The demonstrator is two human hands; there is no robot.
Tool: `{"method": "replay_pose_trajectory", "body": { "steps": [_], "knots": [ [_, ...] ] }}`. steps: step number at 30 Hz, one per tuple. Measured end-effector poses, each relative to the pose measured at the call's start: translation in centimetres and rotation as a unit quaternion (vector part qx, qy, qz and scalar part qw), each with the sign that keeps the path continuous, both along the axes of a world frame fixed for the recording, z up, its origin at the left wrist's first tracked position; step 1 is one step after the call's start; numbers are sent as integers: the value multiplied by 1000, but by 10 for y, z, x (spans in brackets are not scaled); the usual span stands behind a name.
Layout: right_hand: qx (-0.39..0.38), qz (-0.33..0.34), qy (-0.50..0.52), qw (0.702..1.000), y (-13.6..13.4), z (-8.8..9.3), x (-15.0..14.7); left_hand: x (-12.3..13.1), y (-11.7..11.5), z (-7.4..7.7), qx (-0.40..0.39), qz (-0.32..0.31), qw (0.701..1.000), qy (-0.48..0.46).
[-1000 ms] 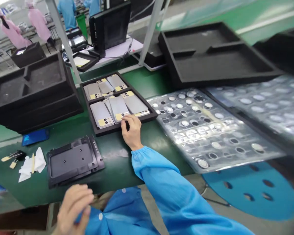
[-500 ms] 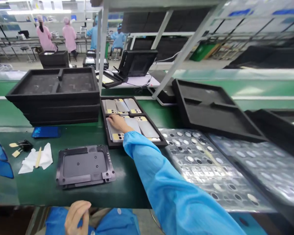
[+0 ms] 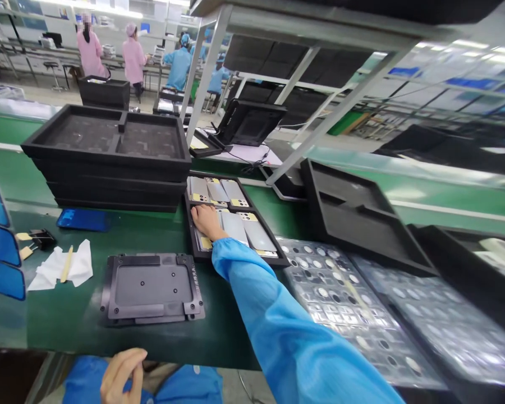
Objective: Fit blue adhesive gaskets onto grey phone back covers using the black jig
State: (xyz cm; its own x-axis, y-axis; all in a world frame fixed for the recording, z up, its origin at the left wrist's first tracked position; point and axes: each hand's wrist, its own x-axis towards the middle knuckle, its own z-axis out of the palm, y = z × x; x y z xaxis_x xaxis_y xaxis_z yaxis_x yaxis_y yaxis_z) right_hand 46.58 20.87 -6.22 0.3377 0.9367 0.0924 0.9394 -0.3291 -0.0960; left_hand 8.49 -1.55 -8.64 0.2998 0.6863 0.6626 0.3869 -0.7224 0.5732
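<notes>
My right hand (image 3: 207, 220) reaches into a black tray (image 3: 283, 259) and rests on the silver phone-shaped panels in its near left part; its fingers are bent over a panel and their tips are hard to see. Other silver panels (image 3: 260, 234) with yellow camera areas lie in both compartments. My left hand (image 3: 123, 375) hovers by my lap below the table edge, fingers curled together with nothing visible in them. On the green table between my hands lies a grey metal fixture (image 3: 154, 286).
Stacked black trays (image 3: 105, 163) stand at the back left. Nearer are a blue panel (image 3: 83, 219), white tissue (image 3: 79, 264) and black clips (image 3: 42, 239). Clear plastic sheets (image 3: 340, 297) and a tilted black tray (image 3: 362, 213) occupy the right. Metal shelf posts (image 3: 208, 73) rise behind.
The camera view has shifted and tilted. My right hand has flattened slightly over the panels in the near compartment. My left hand stays by my lap, curled as before.
</notes>
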Motion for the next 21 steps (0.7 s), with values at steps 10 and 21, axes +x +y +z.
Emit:
{"method": "replay_pose_trajectory", "body": {
  "steps": [10, 21],
  "knots": [
    [-29, -32, 28, 999, 16, 11, 6, 3, 7, -6, 16, 2, 1000, -13],
    [-43, -16, 48, 998, 6, 46, 5, -3, 7, -15, 10, -9, 1000, -4]
  ]
}}
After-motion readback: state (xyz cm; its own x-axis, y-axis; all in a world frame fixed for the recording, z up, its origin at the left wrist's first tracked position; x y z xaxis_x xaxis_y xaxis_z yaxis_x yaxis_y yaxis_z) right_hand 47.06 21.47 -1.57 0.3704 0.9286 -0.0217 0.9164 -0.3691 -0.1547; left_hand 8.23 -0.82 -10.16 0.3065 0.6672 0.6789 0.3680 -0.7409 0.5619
